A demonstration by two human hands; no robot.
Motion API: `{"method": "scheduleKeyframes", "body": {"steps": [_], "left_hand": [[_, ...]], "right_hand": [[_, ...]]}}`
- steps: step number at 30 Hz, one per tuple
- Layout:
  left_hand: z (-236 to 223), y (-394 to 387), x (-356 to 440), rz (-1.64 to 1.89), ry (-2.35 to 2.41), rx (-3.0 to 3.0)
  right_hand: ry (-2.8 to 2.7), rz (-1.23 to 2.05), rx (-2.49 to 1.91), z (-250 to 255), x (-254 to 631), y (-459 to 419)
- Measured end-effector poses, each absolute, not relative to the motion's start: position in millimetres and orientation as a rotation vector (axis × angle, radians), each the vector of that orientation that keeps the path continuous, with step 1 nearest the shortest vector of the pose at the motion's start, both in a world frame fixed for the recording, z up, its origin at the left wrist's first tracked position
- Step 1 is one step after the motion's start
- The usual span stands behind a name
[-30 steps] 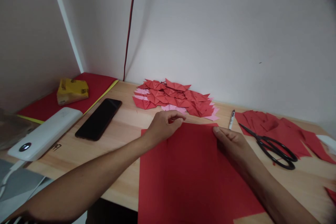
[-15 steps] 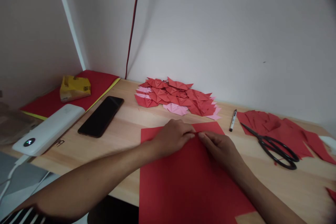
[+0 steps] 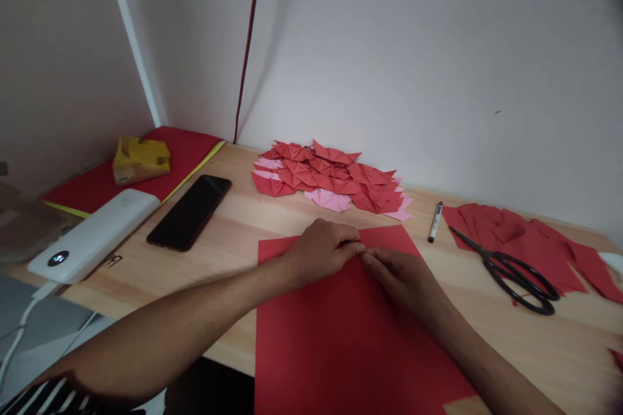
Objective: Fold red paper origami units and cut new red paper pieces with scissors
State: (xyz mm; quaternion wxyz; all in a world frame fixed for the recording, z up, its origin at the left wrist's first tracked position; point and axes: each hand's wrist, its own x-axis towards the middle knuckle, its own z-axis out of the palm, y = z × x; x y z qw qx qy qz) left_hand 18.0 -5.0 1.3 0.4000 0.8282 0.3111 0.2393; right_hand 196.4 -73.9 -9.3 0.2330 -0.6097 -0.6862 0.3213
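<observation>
A large red paper sheet (image 3: 311,337) lies over the table's front edge, beneath both my hands. My left hand (image 3: 328,246) is closed, thumb and fingers pinched together near the sheet's far edge. Right against it, my right hand (image 3: 402,272) is pinched too, its thumb tip touching or almost touching the left fingertips. Between the fingertips they grip red paper; most of it is hidden, and I cannot tell whether it is a separate piece or part of the sheet.
Folded red and pink paper pieces (image 3: 331,175) are heaped by the wall. At right lie a marker (image 3: 435,222), black-handled scissors (image 3: 520,279) and red paper pieces (image 3: 525,240). At left are a phone (image 3: 189,213), a white power bank (image 3: 97,233) and a yellow packet (image 3: 142,161) on coloured sheets.
Both hands stay pinched together, with the fingertips slightly closer now. The whole view has shifted a little; the things on the table have not moved.
</observation>
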Motion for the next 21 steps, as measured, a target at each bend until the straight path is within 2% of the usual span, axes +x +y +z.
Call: {"method": "scheduleKeyframes", "body": {"steps": [11,21], "left_hand": [[8.0,23.9,2.5,0.845,0.982,2.089],[3.1,54.9,-16.8,0.987,1.09,1.809]], "right_hand": [[-1.878,0.944,-1.731,-7.9,208.6,-73.3],[-1.88,0.904,-1.715,-4.6,220.3,-69.8]]}}
